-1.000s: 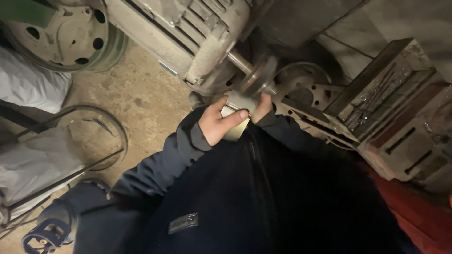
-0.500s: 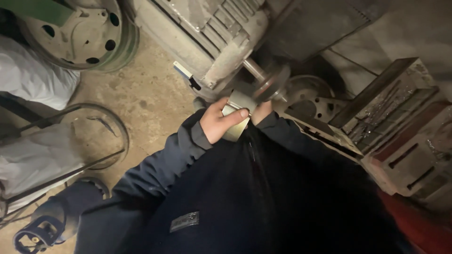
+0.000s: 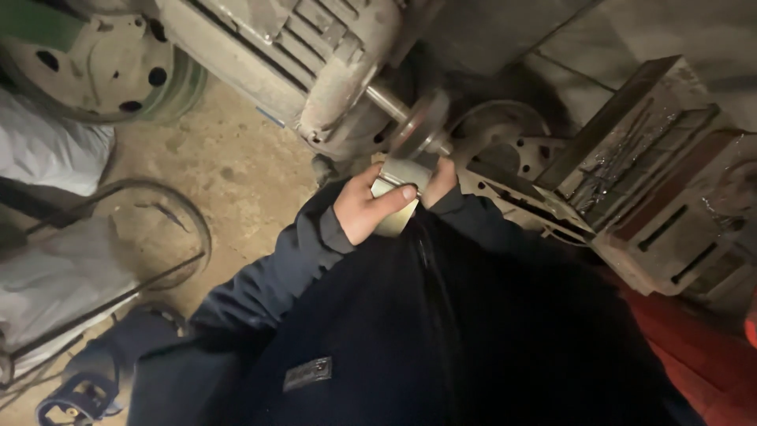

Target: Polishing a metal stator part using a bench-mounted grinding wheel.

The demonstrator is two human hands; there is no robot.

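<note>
A pale metal piece (image 3: 398,193), roughly cylindrical and cream-grey, is being held at frame centre, just below the disc (image 3: 422,126) on a motor shaft. It is being clamped from both sides: the left hand (image 3: 371,209) is wrapped around its near face with the thumb laid across the top, and the right hand (image 3: 440,180) is closed on its far edge, mostly hidden behind the piece. The two-handed grip is likely being used to keep the piece steady and square against the disc; whether piece and disc are touching cannot be told in this light.

The shaft (image 3: 386,101) is being carried out of a grey ribbed electric motor (image 3: 315,55) lying tilted across the upper centre, so the work is being done right at its output end. Both dark-blue sleeves are being stretched forward from the bottom of the frame, the body leaning over the floor.

Outward: a round metal plate with holes (image 3: 505,138) is lying right of the disc, rusty slotted metal blocks (image 3: 670,197) are stacked at right, a wheel rim (image 3: 95,63) is seen at upper left, a wire hoop (image 3: 150,237) on the concrete floor at left.
</note>
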